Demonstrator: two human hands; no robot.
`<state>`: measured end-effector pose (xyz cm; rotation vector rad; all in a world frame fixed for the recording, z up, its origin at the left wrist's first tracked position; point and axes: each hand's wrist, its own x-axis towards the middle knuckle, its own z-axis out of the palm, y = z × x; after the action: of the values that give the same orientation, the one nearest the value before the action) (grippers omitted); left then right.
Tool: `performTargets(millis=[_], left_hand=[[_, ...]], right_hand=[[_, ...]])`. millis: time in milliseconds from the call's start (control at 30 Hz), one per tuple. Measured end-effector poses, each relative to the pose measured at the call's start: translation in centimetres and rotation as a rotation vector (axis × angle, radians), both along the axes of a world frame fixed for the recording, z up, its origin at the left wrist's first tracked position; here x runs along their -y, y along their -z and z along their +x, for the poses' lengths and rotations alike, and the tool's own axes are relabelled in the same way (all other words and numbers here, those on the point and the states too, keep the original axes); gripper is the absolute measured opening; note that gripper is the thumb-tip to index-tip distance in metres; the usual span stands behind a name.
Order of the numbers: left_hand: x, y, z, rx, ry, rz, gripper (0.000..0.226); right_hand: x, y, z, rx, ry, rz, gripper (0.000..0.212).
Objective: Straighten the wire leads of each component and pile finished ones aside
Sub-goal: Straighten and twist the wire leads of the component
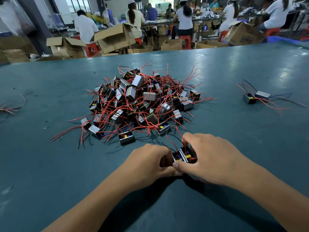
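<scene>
A wide green table (50,164) fills the room's near side, with cardboard boxes (115,37) and seated workers behind it. In the middle of the table sits a big heap of components (140,101), small metal-cased blocks tangled in red and black leads. Far to the right, well apart from the heap, 2 finished components (256,97) lie side by side, wires trailing. Close to the near edge, the left hand (148,164) and right hand (212,158) meet, fingers curled round 2 components (184,155) held touching one another between them, their red and black leads (173,144) sticking up toward the heap.
</scene>
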<state>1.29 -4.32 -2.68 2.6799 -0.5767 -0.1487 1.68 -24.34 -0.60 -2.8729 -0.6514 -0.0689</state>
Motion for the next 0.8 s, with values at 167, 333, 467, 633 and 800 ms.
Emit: performTargets(millis=[167, 333, 467, 633, 800], left_hand=[[-0.9, -0.4, 0.2, -0.076, 0.130, -0.071, 0.039], [-2.0, -0.6, 0.7, -0.177, 0.221, -0.187, 0.031], [-2.6, -0.3, 1.3, -0.142, 0.196, -0.259, 0.024], [-2.8, 0.6, 2.1, 0.024, 0.122, -0.230, 0.023], [-2.7, 1.0, 2.6, 0.070, 0.126, -0.138, 0.024]], right_hand=[[0.4, -0.7, -0.4, 0.018, 0.004, -0.110, 0.040], [-0.3, -0.9, -0.9, -0.007, -0.012, -0.108, 0.048], [1.5, -1.8, 1.2, -0.073, 0.073, 0.097, 0.044], [7.0, -2.3, 6.8, -0.074, 0.280, 0.157, 0.049], [14.0, -2.2, 14.4, 0.046, 0.474, 0.005, 0.054]])
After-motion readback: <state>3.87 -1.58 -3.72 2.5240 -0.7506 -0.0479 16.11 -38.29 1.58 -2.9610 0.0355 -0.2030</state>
